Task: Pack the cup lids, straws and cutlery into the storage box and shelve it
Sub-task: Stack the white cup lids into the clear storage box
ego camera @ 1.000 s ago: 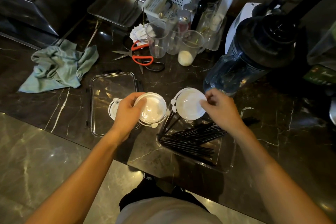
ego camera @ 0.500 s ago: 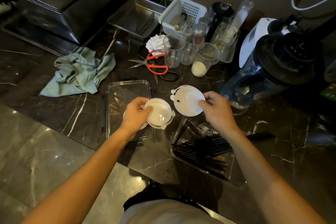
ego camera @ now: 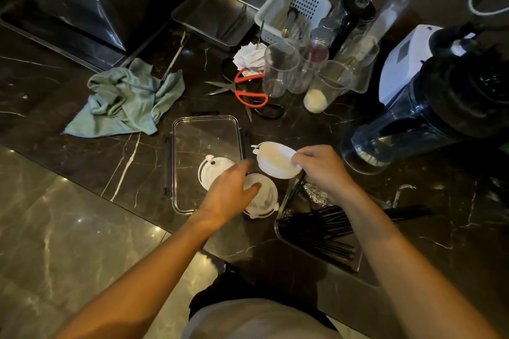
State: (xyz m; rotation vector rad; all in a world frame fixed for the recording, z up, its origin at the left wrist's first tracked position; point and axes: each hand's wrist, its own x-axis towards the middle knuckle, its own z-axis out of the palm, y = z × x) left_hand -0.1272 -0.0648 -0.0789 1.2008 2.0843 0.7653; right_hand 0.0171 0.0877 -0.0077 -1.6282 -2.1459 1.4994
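Note:
A clear shallow tray (ego camera: 203, 129) lies on the dark marble counter with one white cup lid (ego camera: 213, 173) flat in its near right corner. My left hand (ego camera: 230, 195) grips a small stack of white cup lids (ego camera: 263, 197) just past the tray's right edge, thumb on top. My right hand (ego camera: 322, 170) pinches the rim of a second, tilted stack of white lids (ego camera: 275, 161) above it. Black straws (ego camera: 319, 231) lie in a clear storage box (ego camera: 355, 265) at the counter's front edge, under my right wrist.
A green cloth (ego camera: 126, 99) lies left of the tray. Red-handled scissors (ego camera: 248, 91), clear cups (ego camera: 281, 71), a white basket (ego camera: 292, 11) with utensils and a steel pan (ego camera: 220, 8) crowd the back. A dark blender jug (ego camera: 429, 113) stands at the right.
My left hand carried its lids rightward off the clear tray, uncovering the single lid lying there. My right hand tilted its stack and stayed about where it was.

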